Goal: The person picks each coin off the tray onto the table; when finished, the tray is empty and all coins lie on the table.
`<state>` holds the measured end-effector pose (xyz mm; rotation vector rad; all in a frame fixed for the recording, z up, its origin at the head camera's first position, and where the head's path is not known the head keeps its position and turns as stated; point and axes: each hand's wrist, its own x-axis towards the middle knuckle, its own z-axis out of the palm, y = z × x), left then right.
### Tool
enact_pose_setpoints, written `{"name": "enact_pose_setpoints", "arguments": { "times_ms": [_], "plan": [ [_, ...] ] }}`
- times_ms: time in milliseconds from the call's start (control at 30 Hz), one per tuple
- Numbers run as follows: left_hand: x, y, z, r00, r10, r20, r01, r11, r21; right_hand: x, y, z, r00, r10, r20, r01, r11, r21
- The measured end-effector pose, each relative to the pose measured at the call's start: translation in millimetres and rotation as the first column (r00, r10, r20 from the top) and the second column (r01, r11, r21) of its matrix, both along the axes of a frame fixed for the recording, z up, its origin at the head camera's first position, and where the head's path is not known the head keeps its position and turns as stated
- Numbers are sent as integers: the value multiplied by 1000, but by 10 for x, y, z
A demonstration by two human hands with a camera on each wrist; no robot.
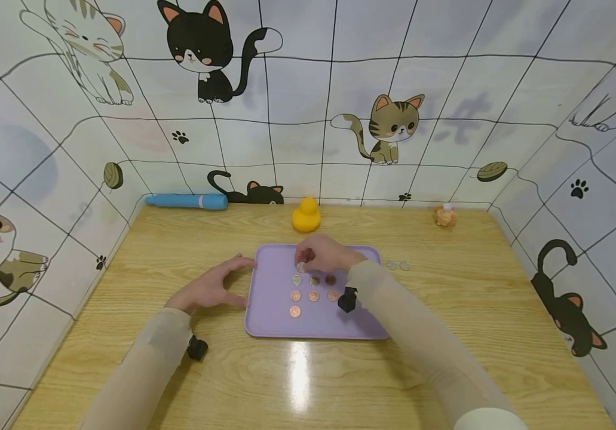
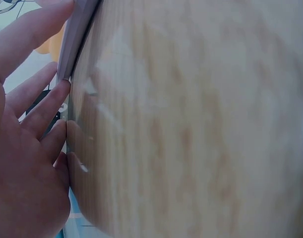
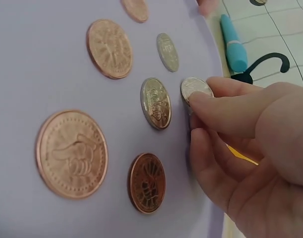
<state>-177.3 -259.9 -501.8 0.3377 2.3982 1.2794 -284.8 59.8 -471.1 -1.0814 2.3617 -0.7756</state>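
In the head view, your right hand (image 1: pixel 329 254) pinches a round, silver-coloured coin (image 1: pixel 300 267) over the rectangular lilac tray (image 1: pixel 272 325), beyond rows of coins (image 1: pixel 313 295). The left wrist view shows your left hand (image 2: pixel 30 173) spread wide at the tray's edge. In the right wrist view, you're apparently placing the coin; next calls for laying it flat, then loosening.

head: bright, even light; white glare streak on table (image 1: pixel 232 382); soft shadows beside sleeves (image 1: pixel 149 352) | left wrist: dimmer; table grain blurred, pale reflections, right edge darkened | right wrist: cool cast; coins (image 3: pixel 72 153) fairly crisp
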Motion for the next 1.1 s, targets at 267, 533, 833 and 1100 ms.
{"name": "enact_pose_setpoints", "arguments": {
  "times_ms": [267,533,833,1100],
  "plan": [
    [-1,4,-24,1000,-12,-14,12,1000,8,-13,75,-10,997,-12,80,15,999,-40],
    [-2,-1,-26,1000,-5,-14,5,1000,-2,6,239,18,995,-41,91,45,998,-51],
    [-8,-14,-35,1000,7,7,-6,1000,-15,72,503,46,986,-67,154,80,994,-77],
    [-20,-20,-58,1000,2,-4,-2,1000,-22,100,811,81,983,-90,160,106,990,-95]
  ]
}}
